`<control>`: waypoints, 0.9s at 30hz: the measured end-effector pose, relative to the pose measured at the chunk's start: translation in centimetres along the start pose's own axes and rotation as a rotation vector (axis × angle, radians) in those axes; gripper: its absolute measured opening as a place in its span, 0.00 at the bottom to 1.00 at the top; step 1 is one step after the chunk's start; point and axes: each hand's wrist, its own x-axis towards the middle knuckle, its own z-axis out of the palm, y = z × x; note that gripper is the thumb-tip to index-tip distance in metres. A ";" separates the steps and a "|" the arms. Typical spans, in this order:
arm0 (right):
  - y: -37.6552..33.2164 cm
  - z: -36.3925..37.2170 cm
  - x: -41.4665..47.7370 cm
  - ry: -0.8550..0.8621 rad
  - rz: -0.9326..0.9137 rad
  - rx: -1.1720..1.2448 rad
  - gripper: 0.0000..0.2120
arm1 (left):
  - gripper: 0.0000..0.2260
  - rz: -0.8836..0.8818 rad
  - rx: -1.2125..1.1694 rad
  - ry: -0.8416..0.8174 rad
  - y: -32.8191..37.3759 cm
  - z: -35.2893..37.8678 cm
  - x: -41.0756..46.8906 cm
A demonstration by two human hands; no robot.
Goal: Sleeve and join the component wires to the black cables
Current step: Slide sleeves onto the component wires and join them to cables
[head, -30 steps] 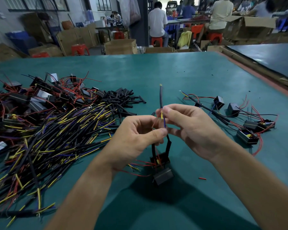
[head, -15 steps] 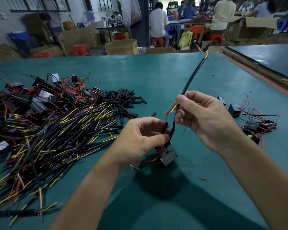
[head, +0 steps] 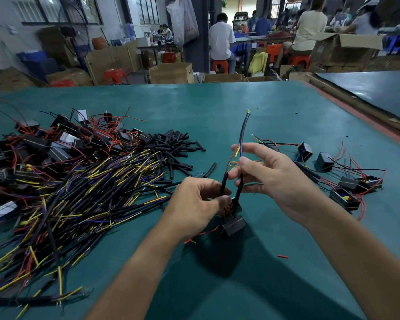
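Observation:
My left hand (head: 194, 202) pinches the red leads of a small black box component (head: 233, 225) that hangs just above the green table (head: 217, 116). Two black sleeves (head: 224, 182) stand up from those leads. My right hand (head: 275, 179) holds a black cable (head: 243, 129) between thumb and fingers, with its yellow and blue inner wires bent down toward the sleeve tops. The cable's free end points up and away from me.
A large heap of black cables with yellow and blue ends (head: 74, 192) lies at left, with box components (head: 56, 144) and loose black sleeves (head: 171, 144) behind it. Several joined assemblies (head: 346, 183) lie at right. People sit at benches beyond the table.
The cable has swung from leaning far right to nearly upright. My right hand has lowered toward the left hand, and its fingers have spread around the wire ends above the sleeves.

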 end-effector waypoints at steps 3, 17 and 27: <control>0.0 -0.1 0.0 -0.015 -0.006 -0.002 0.10 | 0.07 0.040 -0.023 0.003 0.2 -0.1 0.0; 0.3 -0.2 0.5 0.149 -0.150 0.065 0.08 | 0.10 0.145 -0.044 -0.037 1.1 -0.3 -0.5; -0.2 -0.3 0.0 0.200 -0.366 -0.189 0.08 | 0.07 0.241 0.015 0.002 1.3 -0.2 -1.0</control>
